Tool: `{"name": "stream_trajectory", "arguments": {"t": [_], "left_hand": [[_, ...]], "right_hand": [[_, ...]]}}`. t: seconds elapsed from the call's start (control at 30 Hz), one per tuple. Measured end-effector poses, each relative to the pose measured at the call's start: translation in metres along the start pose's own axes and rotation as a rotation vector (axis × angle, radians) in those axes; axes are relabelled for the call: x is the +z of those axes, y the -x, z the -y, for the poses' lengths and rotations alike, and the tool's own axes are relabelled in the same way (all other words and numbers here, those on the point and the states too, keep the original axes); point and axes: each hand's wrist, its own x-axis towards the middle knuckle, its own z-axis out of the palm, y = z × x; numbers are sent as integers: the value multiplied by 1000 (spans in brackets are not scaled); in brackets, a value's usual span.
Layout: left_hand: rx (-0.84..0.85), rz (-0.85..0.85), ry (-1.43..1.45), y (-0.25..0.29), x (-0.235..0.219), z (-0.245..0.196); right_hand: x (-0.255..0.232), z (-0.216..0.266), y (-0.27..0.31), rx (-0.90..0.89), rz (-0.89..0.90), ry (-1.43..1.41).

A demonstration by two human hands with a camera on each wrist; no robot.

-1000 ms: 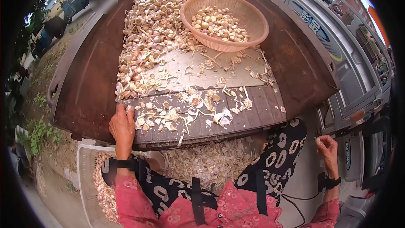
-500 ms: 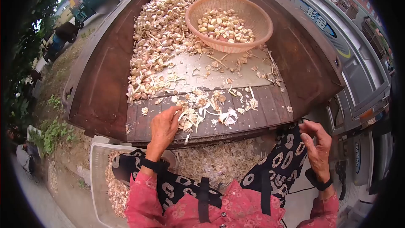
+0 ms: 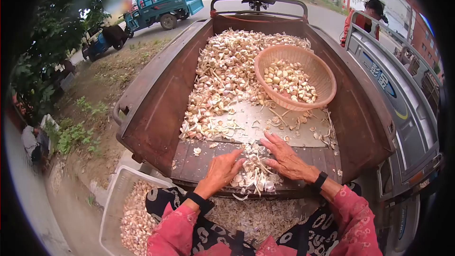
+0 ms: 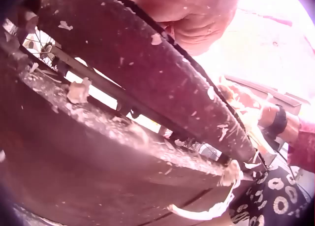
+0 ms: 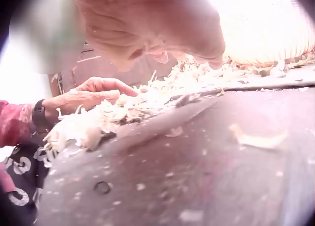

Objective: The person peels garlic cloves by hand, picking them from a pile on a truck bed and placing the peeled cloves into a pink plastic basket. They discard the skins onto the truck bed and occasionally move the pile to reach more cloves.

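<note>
A small heap of garlic skins and dry stalks (image 3: 256, 173) lies at the front edge of the cart bed, between the two hands. My left hand (image 3: 220, 173) is at its left side, fingers extended and fingertips right at the scraps. From the right, my right hand (image 3: 291, 161) spreads its straight fingers along the heap, its palm turned toward it. Neither hand grips anything. In the right wrist view the left hand (image 5: 93, 94) rests against the scraps (image 5: 86, 127). A curled strip of skin (image 4: 211, 211) hangs at the board's edge in the left wrist view.
Garlic cloves and bulbs (image 3: 222, 76) cover the back and left of the cart bed. A pink plastic basket (image 3: 327, 78) of peeled cloves stands at right. Below left is a white crate (image 3: 111, 208) of cloves. Rusty side walls (image 3: 151, 99) flank the bed; another cart (image 3: 379, 90) stands right.
Both hands have come together around the scraps, the right hand from beside the knee, the left from further left. The spread scraps are now gathered into a heap. The head view has tilted up.
</note>
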Motion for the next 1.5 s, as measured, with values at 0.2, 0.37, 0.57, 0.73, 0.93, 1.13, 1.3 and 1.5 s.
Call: {"name": "stream_trajectory", "arguments": {"t": [0.2,0.37,0.57,0.73,0.93,1.13,1.3,1.5], "left_hand": [[33,2,-58,12,3,4],[81,409,340,53,-44,-9],[-270,138,831,46,-59,6],[-655,-54,1310,40,-53,20],[-716,22,1421,38,-63,15],[-607,22,1173,28,-74,22],[-584,-105,1180,25,-51,30],[-588,-182,1137,21,-34,36]], "right_hand": [[57,-13,-42,-162,168,20],[47,43,6,-368,477,-303],[-23,19,-132,-449,364,-59],[-24,-64,-327,-330,-112,180],[34,-61,-433,-24,-107,475],[53,-68,-413,-181,-3,445],[34,-44,-333,-288,36,421],[24,-39,-206,-156,149,336]]}}
